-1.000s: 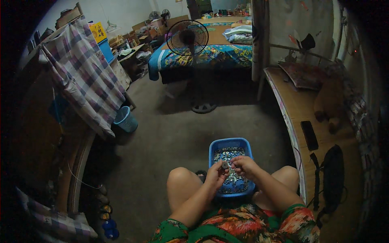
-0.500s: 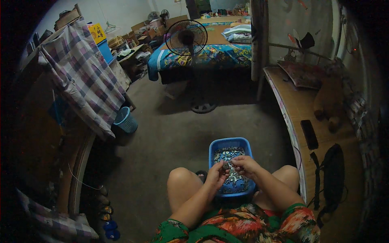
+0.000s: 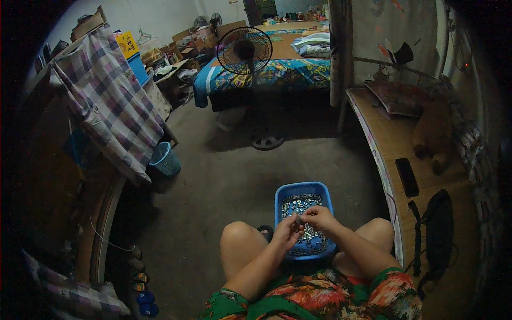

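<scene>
A blue plastic basket [image 3: 282, 193] rests between my knees, filled with several small silvery metal pieces [image 3: 300, 204]. My left hand [image 3: 287, 231] and my right hand [image 3: 318, 217] meet over the basket's near half, fingertips pinched together on one small metal piece [image 3: 300, 220]. Both forearms come up from my lap, over a flowered garment.
A standing fan [image 3: 245, 51] is ahead on the concrete floor, with a bed [image 3: 266, 74] behind it. A checked cloth [image 3: 109, 101] hangs at left above a small teal bucket [image 3: 164, 159]. A wooden bench [image 3: 394, 144] at right carries a dark phone [image 3: 407, 177] and a black bag [image 3: 438, 229].
My hands have stayed over the basket, with only slight finger movement on the small piece.
</scene>
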Demonstrator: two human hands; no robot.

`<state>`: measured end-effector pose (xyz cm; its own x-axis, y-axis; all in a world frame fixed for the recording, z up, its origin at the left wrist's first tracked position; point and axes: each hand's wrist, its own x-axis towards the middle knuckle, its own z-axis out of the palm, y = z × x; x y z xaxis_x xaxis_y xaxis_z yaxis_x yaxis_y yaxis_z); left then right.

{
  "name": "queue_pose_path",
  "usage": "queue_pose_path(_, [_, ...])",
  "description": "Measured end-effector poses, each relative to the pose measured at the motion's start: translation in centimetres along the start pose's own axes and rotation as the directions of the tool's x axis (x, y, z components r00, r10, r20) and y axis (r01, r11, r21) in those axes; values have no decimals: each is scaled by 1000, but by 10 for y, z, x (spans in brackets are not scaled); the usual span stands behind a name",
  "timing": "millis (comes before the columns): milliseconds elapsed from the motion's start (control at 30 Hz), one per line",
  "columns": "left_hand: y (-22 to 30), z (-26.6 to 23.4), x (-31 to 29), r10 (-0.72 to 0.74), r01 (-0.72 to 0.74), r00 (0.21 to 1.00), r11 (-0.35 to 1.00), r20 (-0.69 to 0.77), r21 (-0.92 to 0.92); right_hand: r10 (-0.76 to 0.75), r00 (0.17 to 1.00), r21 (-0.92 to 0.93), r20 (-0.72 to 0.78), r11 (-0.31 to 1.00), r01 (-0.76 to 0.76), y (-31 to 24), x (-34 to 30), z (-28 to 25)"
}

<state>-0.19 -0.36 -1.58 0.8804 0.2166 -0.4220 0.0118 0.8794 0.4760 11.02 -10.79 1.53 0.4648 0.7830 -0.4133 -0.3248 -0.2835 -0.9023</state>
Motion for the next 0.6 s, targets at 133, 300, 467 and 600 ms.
queue_pose_path(133, [3, 4, -2, -16, 16, 1000, 1000, -6, -7, -72, 997, -41, -21, 997, 71, -10, -7, 7])
queue_pose_path(300, [0, -2, 4, -47, 47, 999, 998, 16, -45, -254, 967, -47, -18, 966, 253, 5, 6, 3])
queue_pose_path(467, [0, -1, -2, -18, 18, 998, 1000, 67, -2, -273, 962, -146, 27, 951, 274, 5, 1, 2])
queue_pose_path(600, [-2, 3, -8, 26, -26, 1000, 1000, 5, -10, -339, 941, -245, -9, 913, 326, 6, -4, 5])
